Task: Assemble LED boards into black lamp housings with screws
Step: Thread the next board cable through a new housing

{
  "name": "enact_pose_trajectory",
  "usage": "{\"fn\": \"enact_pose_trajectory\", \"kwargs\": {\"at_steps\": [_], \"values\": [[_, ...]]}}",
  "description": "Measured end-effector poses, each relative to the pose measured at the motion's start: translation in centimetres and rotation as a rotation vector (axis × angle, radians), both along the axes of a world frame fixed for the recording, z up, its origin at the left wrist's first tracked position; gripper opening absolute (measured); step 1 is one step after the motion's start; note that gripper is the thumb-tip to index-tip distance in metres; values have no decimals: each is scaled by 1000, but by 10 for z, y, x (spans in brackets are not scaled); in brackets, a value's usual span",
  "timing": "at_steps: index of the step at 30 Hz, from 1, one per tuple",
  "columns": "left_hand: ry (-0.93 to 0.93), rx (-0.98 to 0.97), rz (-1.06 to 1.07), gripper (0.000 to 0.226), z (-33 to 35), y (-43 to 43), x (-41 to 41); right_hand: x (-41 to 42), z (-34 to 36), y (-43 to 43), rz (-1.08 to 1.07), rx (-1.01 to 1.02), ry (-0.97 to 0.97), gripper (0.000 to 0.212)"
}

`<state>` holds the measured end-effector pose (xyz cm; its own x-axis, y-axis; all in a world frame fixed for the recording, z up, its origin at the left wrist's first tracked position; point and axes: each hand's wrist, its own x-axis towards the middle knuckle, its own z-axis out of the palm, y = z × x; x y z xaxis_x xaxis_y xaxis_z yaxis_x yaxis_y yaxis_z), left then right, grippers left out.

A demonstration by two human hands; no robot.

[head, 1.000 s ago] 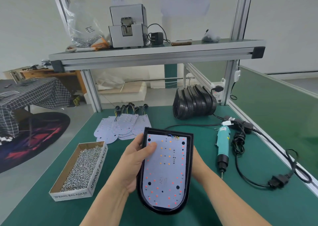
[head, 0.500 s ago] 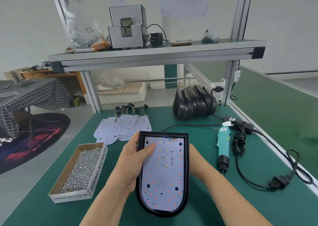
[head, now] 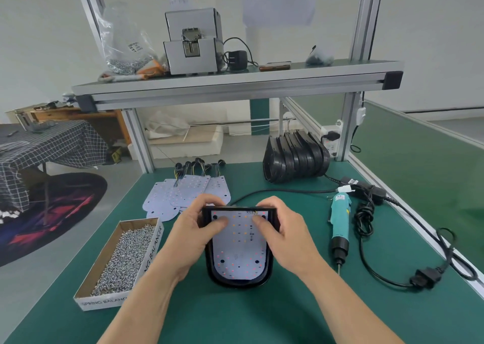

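A black lamp housing (head: 237, 282) lies on the green mat in front of me with a white LED board (head: 239, 252) seated inside it. My left hand (head: 191, 236) grips the housing's upper left corner, thumb pressing on the board. My right hand (head: 285, 235) grips the upper right corner, its thumb on the board too. A cardboard box of screws (head: 123, 260) stands to the left. A teal electric screwdriver (head: 340, 220) lies to the right.
Loose LED boards (head: 183, 194) with wires are fanned out behind my hands. A stack of black housings (head: 296, 157) stands at the back right. The screwdriver's black cable and plug (head: 424, 278) trail along the right edge. An upper shelf (head: 235, 81) carries a grey machine.
The housing has come down from a tilted hold to lie flat on the mat. My right hand moved from behind it to its upper right corner, thumb now on the board.
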<state>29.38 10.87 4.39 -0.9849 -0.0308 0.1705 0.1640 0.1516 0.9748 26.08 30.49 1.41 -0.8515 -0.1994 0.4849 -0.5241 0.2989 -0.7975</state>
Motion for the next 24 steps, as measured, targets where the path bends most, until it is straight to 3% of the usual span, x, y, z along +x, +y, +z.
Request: {"fn": "enact_pose_trajectory", "kwargs": {"at_steps": [5, 7, 8, 10, 12, 15, 16, 19, 21, 24], "values": [[57, -543, -18, 25, 32, -21, 1, 13, 1, -9, 53, 63, 125, 15], [126, -660, -90, 31, 37, -27, 5, 16, 6, -6, 162, 78, 53, 5], [160, -687, -129, 33, 37, -29, 8, 17, 9, -3, 263, 26, -42, 13], [236, -668, -153, 37, 34, -33, 14, 13, 17, 5, 436, -208, -293, 38], [306, -616, -138, 37, 30, -31, 20, 3, 20, 7, 430, -302, -400, 36], [389, -566, -173, 42, 26, -24, 23, -6, 15, -1, 385, 91, -293, 66], [407, -538, -191, 44, 26, -21, 23, -7, 13, -5, 399, 201, -260, 66], [405, -415, -220, 46, 25, -19, 22, -15, 8, -13, 440, 206, -270, 39], [391, -331, -209, 45, 21, -24, 22, -19, 9, -11, 461, 50, -364, 18], [340, -192, -122, 46, 3, -38, 20, -23, 24, -1, 426, -151, -449, 8]]}}
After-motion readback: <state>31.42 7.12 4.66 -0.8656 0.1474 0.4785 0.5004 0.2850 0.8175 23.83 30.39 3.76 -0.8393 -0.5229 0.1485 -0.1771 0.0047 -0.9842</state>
